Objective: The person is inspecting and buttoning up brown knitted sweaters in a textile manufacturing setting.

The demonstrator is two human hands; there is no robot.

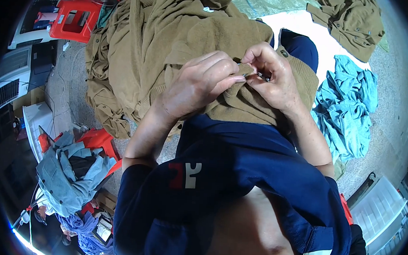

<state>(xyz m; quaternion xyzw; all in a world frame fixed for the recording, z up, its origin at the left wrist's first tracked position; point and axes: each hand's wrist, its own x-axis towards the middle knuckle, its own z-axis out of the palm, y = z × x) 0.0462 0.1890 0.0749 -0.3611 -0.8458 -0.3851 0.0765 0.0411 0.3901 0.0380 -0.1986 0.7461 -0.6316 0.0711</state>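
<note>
A brown knit cardigan (pixel 242 106) lies across my lap, with a ribbed band at its right and a dark button (pixel 283 53) beside my right hand. My left hand (pixel 202 80) is closed, thumb and fingers pinching an edge of the cardigan. Close by on the right, my right hand (pixel 274 78) has its fingers curled in a pinch at the same edge. Something small, dark and shiny shows inside the right fingers, too small to name. The fingertips of both hands nearly meet over the fabric.
More brown garments (pixel 138 53) are heaped at the left, and others (pixel 355 24) lie at the far right. Light blue knitwear (pixel 345 113) lies on a white sheet at the right. Red stools (pixel 74 19) and a grey-blue garment (pixel 67 180) are at the left.
</note>
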